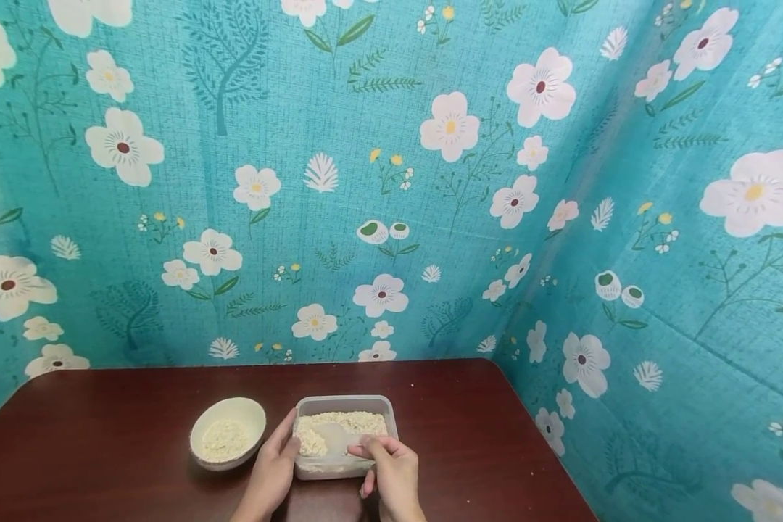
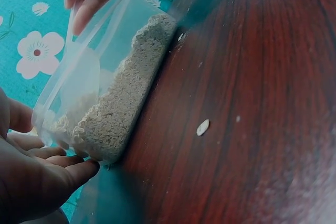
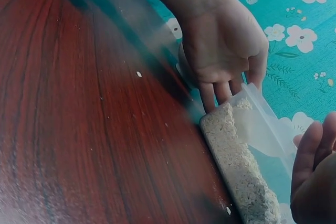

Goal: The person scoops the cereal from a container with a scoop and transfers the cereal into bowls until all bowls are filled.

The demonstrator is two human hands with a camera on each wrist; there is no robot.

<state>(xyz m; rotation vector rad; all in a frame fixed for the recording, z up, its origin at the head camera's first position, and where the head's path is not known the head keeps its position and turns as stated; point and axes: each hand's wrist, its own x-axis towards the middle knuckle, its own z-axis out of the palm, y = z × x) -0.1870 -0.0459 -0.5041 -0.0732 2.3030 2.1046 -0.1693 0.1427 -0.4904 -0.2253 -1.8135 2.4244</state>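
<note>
A translucent plastic container (image 1: 346, 470) filled partly with rolled oats (image 1: 359, 420) stands on the table, slightly right of a bowl. My left hand (image 1: 274, 464) rests against the container's left end; in the right wrist view its fingers (image 3: 207, 95) lie nearly straight along the outer wall. My right hand (image 1: 391, 467) is over the front right part, pinching the handle of a translucent scoop (image 1: 336, 437). The scoop's broad blade (image 2: 81, 77) is inside the container, by the oats at the left end. Oats slope unevenly against the clear wall (image 2: 126, 93).
A pale bowl (image 1: 253, 420) with oats in it sits to the left of my left hand. Loose flakes (image 2: 203, 127) are scattered on the dark red wooden table (image 1: 483, 449). A teal flowered cloth (image 1: 365, 145) hangs behind the table and along its right side.
</note>
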